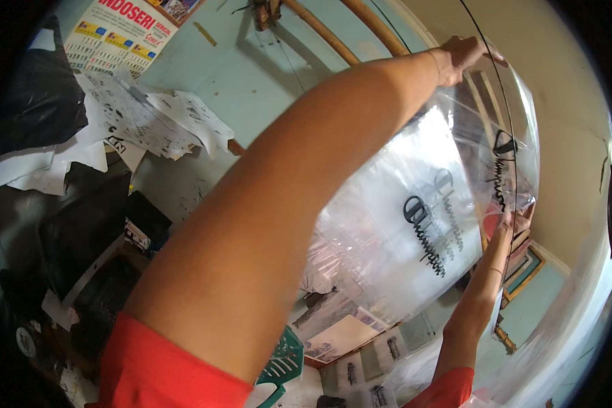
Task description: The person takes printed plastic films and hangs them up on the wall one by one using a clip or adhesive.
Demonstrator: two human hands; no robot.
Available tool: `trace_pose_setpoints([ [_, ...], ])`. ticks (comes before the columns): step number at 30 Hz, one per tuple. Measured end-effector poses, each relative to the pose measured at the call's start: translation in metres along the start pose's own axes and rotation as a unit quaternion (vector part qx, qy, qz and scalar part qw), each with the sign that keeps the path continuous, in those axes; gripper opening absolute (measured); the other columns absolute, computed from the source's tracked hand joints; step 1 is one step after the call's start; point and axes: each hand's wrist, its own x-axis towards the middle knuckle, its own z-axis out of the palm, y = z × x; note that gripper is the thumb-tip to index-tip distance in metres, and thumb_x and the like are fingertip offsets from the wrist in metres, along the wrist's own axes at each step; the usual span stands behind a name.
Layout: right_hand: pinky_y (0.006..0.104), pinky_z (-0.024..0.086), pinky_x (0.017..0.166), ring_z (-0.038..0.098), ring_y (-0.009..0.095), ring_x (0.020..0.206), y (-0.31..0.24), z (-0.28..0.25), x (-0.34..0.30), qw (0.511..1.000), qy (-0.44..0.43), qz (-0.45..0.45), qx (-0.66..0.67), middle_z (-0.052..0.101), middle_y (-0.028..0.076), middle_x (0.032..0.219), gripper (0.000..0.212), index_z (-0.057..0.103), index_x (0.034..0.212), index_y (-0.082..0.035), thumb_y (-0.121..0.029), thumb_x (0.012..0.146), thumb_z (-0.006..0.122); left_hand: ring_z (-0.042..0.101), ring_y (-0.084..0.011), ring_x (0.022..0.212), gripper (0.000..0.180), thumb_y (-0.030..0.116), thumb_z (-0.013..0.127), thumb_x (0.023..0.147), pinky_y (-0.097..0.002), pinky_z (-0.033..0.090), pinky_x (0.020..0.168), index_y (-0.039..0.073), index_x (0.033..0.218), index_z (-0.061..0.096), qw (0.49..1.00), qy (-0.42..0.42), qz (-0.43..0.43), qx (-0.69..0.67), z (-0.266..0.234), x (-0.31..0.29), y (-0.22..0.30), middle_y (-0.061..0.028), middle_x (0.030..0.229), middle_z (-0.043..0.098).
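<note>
Both my arms, in red sleeves, are raised toward a thin black line (502, 88) that runs down through the right part of the view. A clear plastic sheet or bag (529, 146) with black script lettering lies over the line. My left hand (466, 58) grips its upper corner, fingers closed beside the line. Lower down, my right hand (517, 221) pinches the other corner, with its fingertips partly behind the film. Close by hang more clear printed plastic sheets (381, 224), overlapping one another. I cannot tell whether these are bags or single sheets.
Bunched clear plastic (571, 306) hangs at the right. Below are a green plastic chair (282, 360) and several printed sheets (350, 374) on the floor. Loose papers (136, 112) and a black plastic bag (37, 95) crowd the left. Bamboo poles (319, 30) run overhead.
</note>
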Motion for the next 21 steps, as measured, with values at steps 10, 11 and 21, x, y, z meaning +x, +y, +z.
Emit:
trace_pose_setpoints([
  [10, 0.0491, 0.041, 0.098, 0.054, 0.031, 0.114, -0.015, -0.02, 0.004, 0.993, 0.023, 0.065, -0.093, 0.059, 0.015, 0.122, 0.041, 0.056, 0.123, 0.0, -0.027, 0.092, 0.054, 0.036, -0.0253, 0.127, 0.022, 0.03, 0.063, 0.068, -0.0455, 0.029, 0.106, 0.013, 0.076, 0.075, 0.992, 0.125, 0.018, -0.026, 0.031, 0.035, -0.025, -0.0048, 0.12, 0.062],
  [11, 0.0486, 0.042, 0.098, 0.054, 0.03, 0.114, -0.012, -0.021, 0.005, 0.992, 0.024, 0.072, -0.099, 0.059, 0.015, 0.122, 0.041, 0.056, 0.123, 0.0, -0.027, 0.092, 0.054, 0.035, -0.0258, 0.128, 0.022, 0.03, 0.063, 0.068, -0.0463, 0.028, 0.107, 0.013, 0.074, 0.075, 0.992, 0.125, 0.019, -0.024, 0.027, 0.037, -0.026, -0.0056, 0.12, 0.062],
  [21, 0.0434, 0.046, 0.093, 0.057, 0.027, 0.109, -0.022, -0.028, -0.014, 0.966, 0.018, 0.159, -0.204, 0.062, 0.012, 0.117, 0.04, 0.056, 0.123, -0.002, -0.028, 0.093, 0.054, 0.055, -0.0243, 0.113, 0.018, 0.025, 0.076, 0.07, -0.0416, 0.042, 0.1, 0.009, 0.079, 0.072, 0.964, 0.171, -0.159, 0.124, -0.009, 0.052, -0.046, -0.01, 0.107, 0.067],
])
